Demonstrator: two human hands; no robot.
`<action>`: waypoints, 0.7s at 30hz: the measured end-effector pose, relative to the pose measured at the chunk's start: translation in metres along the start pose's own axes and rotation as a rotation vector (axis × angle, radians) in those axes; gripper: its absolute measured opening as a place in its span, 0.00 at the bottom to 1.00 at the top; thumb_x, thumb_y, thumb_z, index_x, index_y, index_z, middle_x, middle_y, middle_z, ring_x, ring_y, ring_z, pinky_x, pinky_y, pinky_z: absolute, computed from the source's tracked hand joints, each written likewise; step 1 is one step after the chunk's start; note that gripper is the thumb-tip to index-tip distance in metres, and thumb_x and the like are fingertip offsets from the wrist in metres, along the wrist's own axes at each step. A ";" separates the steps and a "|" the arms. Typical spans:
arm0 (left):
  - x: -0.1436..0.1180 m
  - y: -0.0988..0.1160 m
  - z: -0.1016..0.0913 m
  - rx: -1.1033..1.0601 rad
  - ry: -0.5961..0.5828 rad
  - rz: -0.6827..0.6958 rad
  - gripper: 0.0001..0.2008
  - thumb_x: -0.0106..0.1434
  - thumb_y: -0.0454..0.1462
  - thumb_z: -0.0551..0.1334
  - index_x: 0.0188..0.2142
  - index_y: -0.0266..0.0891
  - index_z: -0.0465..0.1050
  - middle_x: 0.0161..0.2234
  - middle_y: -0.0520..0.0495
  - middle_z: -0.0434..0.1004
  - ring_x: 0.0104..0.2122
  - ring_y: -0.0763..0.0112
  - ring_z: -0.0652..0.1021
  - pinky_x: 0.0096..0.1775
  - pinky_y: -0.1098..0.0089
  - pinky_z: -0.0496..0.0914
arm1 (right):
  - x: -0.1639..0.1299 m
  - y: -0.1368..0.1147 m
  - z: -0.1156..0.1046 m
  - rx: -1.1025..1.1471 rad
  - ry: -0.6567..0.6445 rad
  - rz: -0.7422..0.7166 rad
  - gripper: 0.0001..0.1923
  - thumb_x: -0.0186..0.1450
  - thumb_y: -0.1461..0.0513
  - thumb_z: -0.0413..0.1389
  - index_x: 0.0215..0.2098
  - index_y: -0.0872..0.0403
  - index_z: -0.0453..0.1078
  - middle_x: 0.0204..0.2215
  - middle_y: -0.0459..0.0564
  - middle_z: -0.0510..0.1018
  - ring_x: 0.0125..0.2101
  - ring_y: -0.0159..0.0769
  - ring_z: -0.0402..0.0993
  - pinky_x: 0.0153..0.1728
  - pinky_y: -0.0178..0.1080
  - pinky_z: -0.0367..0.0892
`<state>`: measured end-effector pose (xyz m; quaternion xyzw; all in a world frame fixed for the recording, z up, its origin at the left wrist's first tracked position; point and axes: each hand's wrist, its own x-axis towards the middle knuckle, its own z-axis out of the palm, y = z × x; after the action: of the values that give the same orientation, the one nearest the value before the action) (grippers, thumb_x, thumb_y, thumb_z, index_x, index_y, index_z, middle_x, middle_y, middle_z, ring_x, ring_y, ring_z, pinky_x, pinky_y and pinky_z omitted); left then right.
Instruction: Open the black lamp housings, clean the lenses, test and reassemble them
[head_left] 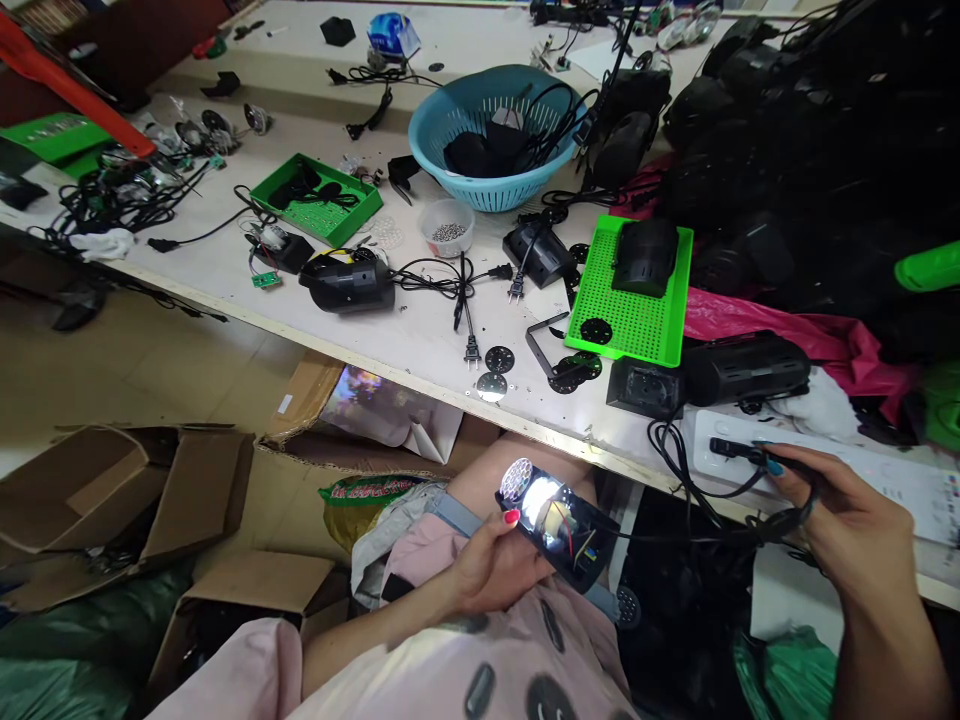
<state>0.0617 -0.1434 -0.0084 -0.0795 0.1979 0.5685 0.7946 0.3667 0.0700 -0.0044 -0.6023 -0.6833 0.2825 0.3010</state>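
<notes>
Black housing: one small black lamp unit point(559, 530) with a lit lens disc at its upper end and coloured wires showing inside; it sits over the person's lap, below the table edge point(420, 385), at 6 o'clock of the frame centre.
Left hand: the left hand point(491, 570) is curled around the unit from below, thumb with a red nail pressed on its upper end; a closed grip.
Black cord: one cable point(697, 535) runs from the unit toward 3 o'clock into the other hand.
Right hand: the right hand point(840, 520) is partly closed, fingers pinching a black plug point(731, 448) against one white power strip point(817, 465), cord looped through the fingers.
Green trays: two counted, a bright perforated tray point(634, 320) at 12 o'clock of the right hand bearing one black housing, and a darker tray point(319, 198) at 10 o'clock of the unit.
Basket: one blue basket point(491, 135) at 12 o'clock, filled with black parts and cords.
Cup: one small white cup of screws point(448, 228), just beside the basket at its 7 o'clock.
Loose plugs: two plug ends point(491, 300) lie near the table edge.
Edges and room: the table edge runs diagonally just above the unit; cardboard boxes point(135, 495) crowd the floor at 9 o'clock; open floor lies at 10 o'clock.
</notes>
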 end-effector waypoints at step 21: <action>0.000 0.000 0.000 0.014 0.008 0.009 0.23 0.56 0.46 0.69 0.47 0.35 0.76 0.47 0.39 0.81 0.59 0.50 0.69 0.62 0.56 0.54 | 0.000 -0.001 0.000 0.018 0.009 -0.012 0.18 0.58 0.47 0.62 0.43 0.45 0.79 0.43 0.47 0.81 0.47 0.52 0.76 0.54 0.53 0.68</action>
<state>0.0621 -0.1438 -0.0084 -0.0755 0.2053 0.5702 0.7918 0.3660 0.0695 -0.0031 -0.5966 -0.6830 0.2839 0.3113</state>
